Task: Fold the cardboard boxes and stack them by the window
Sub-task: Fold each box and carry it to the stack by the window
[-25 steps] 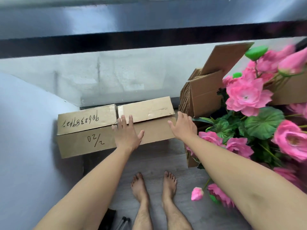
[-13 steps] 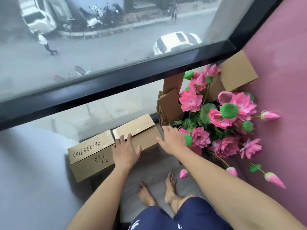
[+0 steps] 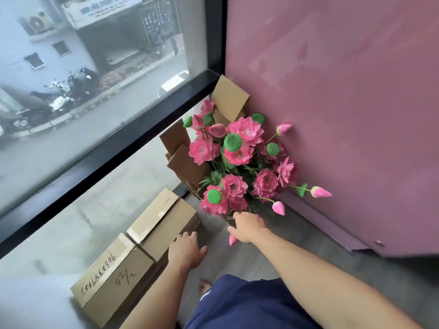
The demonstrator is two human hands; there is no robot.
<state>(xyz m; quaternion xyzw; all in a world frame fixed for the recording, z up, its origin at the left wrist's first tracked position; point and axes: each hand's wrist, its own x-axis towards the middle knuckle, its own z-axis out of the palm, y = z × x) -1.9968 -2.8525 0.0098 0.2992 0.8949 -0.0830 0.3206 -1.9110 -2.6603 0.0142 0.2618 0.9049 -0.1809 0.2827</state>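
While both hands hover open, the cardboard box [image 3: 142, 245] sits closed.

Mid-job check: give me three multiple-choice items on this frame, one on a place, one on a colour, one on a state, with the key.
1. The folded cardboard box lies:
A. on a shelf
B. on the floor along the window
C. outside

2. The wall behind the flowers is:
A. pink
B. green
C. white

3. The left hand is:
A. clenched in the air
B. gripping a flower stem
C. open at the box's edge

Key: 1 B, it lies below the glass. 2 A, the whole panel is pink. 3 C, fingers straight.
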